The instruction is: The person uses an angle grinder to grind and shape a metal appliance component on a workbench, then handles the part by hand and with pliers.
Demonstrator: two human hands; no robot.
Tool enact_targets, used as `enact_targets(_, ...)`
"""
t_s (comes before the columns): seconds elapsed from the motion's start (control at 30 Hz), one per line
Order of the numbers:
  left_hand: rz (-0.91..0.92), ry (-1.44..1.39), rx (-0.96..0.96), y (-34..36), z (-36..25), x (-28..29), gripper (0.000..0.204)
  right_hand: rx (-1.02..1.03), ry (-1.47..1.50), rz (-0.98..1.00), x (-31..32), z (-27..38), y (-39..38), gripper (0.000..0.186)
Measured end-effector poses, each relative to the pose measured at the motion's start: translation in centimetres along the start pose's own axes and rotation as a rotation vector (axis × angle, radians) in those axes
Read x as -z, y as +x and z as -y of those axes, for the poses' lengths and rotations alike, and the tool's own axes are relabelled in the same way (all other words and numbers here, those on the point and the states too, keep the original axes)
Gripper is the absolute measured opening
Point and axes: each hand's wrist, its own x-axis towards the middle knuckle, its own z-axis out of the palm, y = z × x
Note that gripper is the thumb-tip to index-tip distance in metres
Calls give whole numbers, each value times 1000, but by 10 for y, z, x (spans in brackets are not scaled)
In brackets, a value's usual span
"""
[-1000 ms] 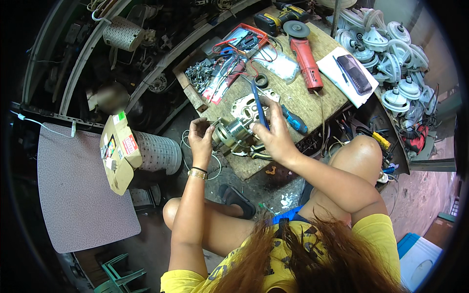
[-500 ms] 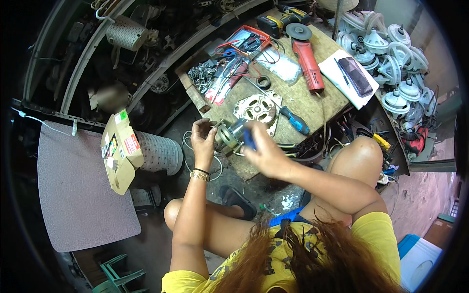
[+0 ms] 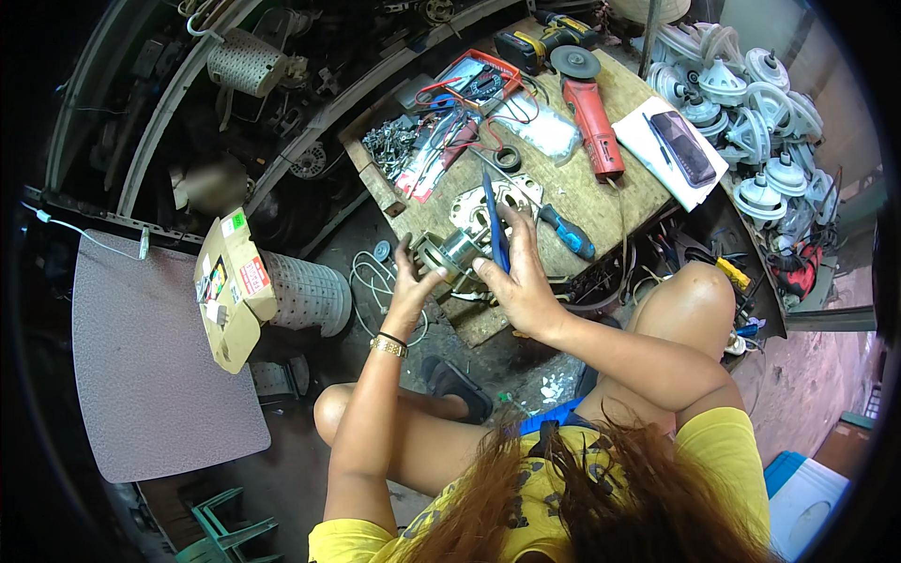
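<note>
Both my hands are raised over the near left edge of the wooden worktable. My left hand [image 3: 410, 286] closes its fingers and thumb round one end of a metal motor part [image 3: 461, 248], which has a shiny silver cylinder and a yellowish end piece. My right hand [image 3: 527, 289] is at the other end, with a slim blue-handled tool [image 3: 498, 235] held upright against its palm; its exact kind is hard to make out. The right thumb touches the motor part. Behind them a cream-coloured vented metal motor cover [image 3: 462, 208] lies on the table, partly hidden by the tool and fingers.
On the worktable [image 3: 621, 202] lie a blue-and-black screwdriver [image 3: 567, 233], a red angle grinder [image 3: 591, 122], a black tape roll [image 3: 507, 158], a phone [image 3: 682, 147] on paper and loose screws [image 3: 389, 141]. White plastic parts [image 3: 765, 178] pile up at right; an opened carton [image 3: 235, 291] stands left.
The motor part has turned and moved slightly right, and its silver cylinder shows more plainly. My right hand, blurred before, has opened out around its end, and the blue tool now stands upright.
</note>
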Motion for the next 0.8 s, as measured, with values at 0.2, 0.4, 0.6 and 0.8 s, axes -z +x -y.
enact_targets(0.2,82,105,93,-1,4,5,100,27,-22,421,4,6,-9,56)
enact_targets(0.4,64,146,110,-2,-4,0,97,-176,369,30,36,6,45,54)
enact_targets(0.6,56,117,3,-4,1,-2,93,72,27,467,18,13,14,46)
enact_targets(0.8,28,118,92,-4,4,0,97,-204,56,-18,32,9,38,41)
